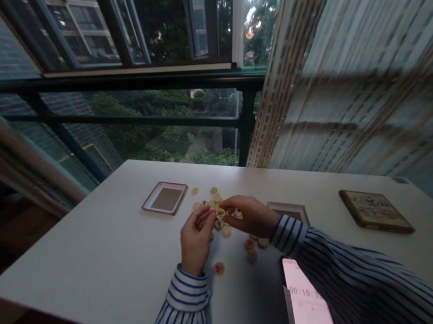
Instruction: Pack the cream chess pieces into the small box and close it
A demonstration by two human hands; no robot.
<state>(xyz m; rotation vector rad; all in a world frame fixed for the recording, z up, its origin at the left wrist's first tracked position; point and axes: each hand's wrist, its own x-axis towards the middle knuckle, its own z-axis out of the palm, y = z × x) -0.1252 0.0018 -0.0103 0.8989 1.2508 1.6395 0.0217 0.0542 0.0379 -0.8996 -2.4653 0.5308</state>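
My left hand (196,237) is closed, its thumb and fingers pinched at the left side of a round wooden Chinese chess piece (220,213) with a black character. From the other side, my right hand (252,215) reaches over the pile, thumb and forefinger at the right edge of that piece. Under the right palm a pale piece (238,214) partly shows; whether it is held is unclear. Loose Chinese chess pieces (214,190) lie around and beneath both hands, some with black characters. Nearer to me are a red-marked piece (219,268) and another piece (251,256).
A shallow open box half (164,198) lies at the back left of the white table (92,258). Another shallow box part (289,208) is half hidden behind my right wrist. To the right lies a flat decorated box (376,210). A lit phone (307,295) shows a timer near me.
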